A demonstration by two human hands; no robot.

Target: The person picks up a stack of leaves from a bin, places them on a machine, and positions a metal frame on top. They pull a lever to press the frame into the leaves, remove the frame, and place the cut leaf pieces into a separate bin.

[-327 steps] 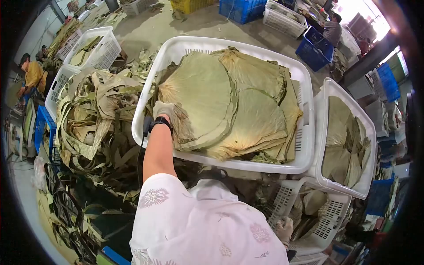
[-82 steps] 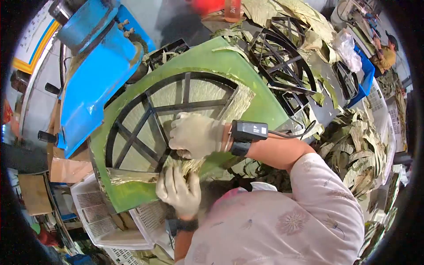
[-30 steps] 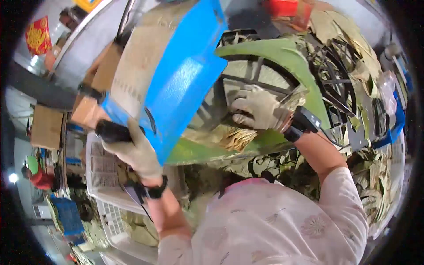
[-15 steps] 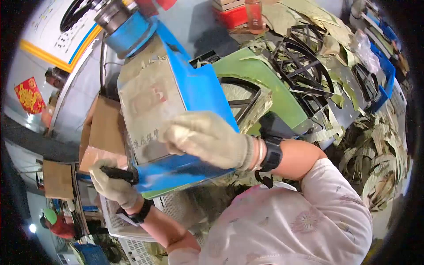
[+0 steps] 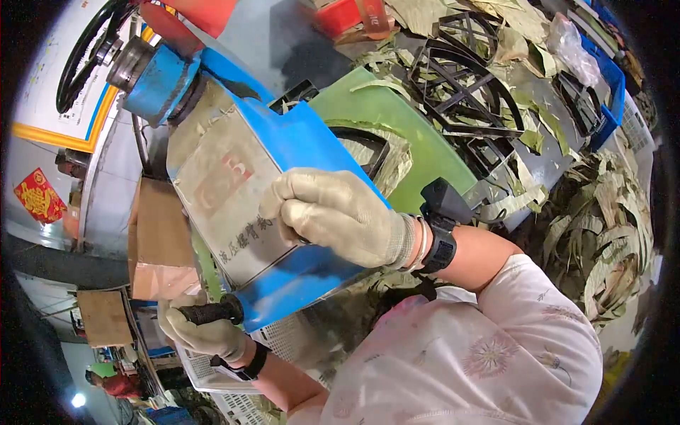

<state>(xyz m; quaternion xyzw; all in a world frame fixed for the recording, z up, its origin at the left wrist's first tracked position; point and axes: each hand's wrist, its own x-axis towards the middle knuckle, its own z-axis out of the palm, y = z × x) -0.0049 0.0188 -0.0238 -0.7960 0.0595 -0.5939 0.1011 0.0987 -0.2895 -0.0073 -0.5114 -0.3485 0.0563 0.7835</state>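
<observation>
A blue machine arm (image 5: 329, 152) with a grey top plate (image 5: 223, 184) bearing printed characters stretches across the middle. At its lower left corner sticks out a black ribbed handle (image 5: 212, 310), and my left hand (image 5: 205, 333) in a pale glove is closed around it. My right hand (image 5: 340, 219), gloved too, is held over the blue front side with its fingers curled closed. A small dark bit shows beneath those fingers; what they grip is hidden. Past the arm lies a green cutting board (image 5: 397, 120), with a black cutting frame (image 5: 368, 145) and a dried leaf piece partly under the arm.
Black metal cutting frames (image 5: 467, 92) lie among leaf scraps behind the board. A leaf heap (image 5: 595, 241) fills the right side. White plastic baskets (image 5: 283, 336) stand below the arm, a cardboard box (image 5: 163, 241) to the left. A person (image 5: 120, 382) is far off.
The view has shifted, with the machine arm and handwheel lower and further left in it. Both hands stay closed at the machine; the left sits lower and further right in view.
</observation>
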